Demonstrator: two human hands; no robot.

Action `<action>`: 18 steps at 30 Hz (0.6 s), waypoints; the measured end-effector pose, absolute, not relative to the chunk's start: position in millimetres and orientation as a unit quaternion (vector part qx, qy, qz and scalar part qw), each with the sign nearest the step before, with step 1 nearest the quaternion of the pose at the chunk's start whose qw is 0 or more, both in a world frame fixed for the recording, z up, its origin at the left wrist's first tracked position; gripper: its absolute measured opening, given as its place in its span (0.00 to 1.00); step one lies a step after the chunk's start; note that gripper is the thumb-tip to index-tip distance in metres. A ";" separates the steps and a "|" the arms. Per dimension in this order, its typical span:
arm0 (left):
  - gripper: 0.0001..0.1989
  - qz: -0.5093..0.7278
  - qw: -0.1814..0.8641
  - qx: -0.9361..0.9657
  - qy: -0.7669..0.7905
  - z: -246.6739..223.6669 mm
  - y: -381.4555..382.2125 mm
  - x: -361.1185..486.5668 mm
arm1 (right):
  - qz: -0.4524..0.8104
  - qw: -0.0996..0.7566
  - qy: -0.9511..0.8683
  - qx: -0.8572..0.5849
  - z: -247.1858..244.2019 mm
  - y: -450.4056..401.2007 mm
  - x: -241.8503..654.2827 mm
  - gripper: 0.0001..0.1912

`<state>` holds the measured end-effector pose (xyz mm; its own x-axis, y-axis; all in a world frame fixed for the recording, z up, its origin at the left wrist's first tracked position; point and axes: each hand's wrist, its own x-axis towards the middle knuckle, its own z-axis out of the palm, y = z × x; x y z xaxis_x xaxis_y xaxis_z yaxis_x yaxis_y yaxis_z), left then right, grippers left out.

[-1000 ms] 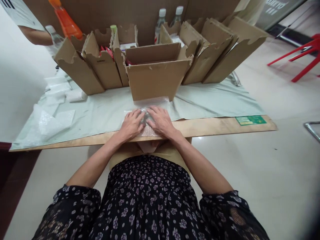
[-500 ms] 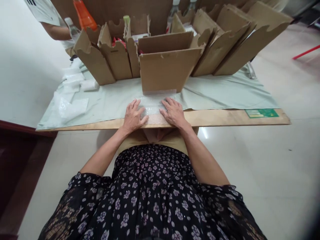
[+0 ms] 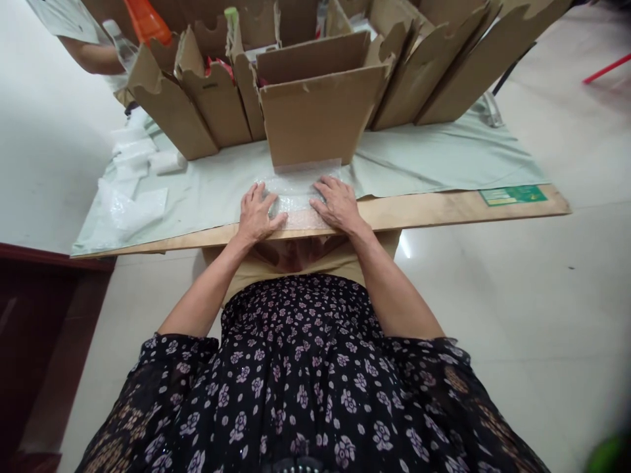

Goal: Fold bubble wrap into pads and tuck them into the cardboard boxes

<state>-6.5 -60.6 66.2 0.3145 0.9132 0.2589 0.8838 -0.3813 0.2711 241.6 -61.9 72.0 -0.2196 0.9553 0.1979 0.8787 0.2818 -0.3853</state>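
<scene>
A clear sheet of bubble wrap (image 3: 298,205) lies at the table's front edge, its far end reaching the foot of a cardboard box. My left hand (image 3: 257,213) rests on the wrap's left side, fingers spread and palm down. On the right side of the same sheet, my right hand (image 3: 336,203) lies flat with its fingers apart. Neither hand grips anything. Straight ahead of both stands the open cardboard box (image 3: 315,118), whose contents are mostly hidden.
More cardboard holders (image 3: 214,98) line the table's back, several with bottles or packets inside. Loose bubble wrap pieces (image 3: 131,210) and a white roll (image 3: 167,161) lie at left. A green card (image 3: 513,195) sits on the wooden edge at right. Another person's arm (image 3: 91,56) shows at upper left.
The view has tilted and shifted, so the table and boxes appear higher in the picture. Both hands remain on the bubble wrap, with little visible movement over it.
</scene>
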 end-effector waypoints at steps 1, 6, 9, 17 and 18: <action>0.27 0.190 0.040 0.809 0.555 65.8 -60.3 -7.1 | 0.096 0.201 -0.775 -0.592 71.8 -61.9 241.8 0.28; 0.25 0.197 0.041 0.801 0.564 65.5 -60.5 -8.0 | 0.085 0.204 -0.775 -0.593 71.4 -62.3 242.6 0.26; 0.24 0.198 0.028 0.798 0.569 66.6 -62.1 -6.5 | 0.086 0.215 -0.775 -0.588 68.9 -60.4 243.0 0.26; 0.21 0.208 0.009 0.792 0.574 66.7 -64.9 -2.7 | 0.076 0.227 -0.774 -0.586 61.3 -55.7 245.4 0.25; 0.21 0.207 0.010 0.792 0.574 66.9 -65.2 -2.2 | 0.074 0.226 -0.775 -0.586 61.4 -55.8 245.8 0.24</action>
<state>-2.2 -65.2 66.9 0.2548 0.9136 0.3170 0.9051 -0.3407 0.2543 245.8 -55.8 61.4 -0.2113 0.9411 0.2641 0.8745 0.3027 -0.3789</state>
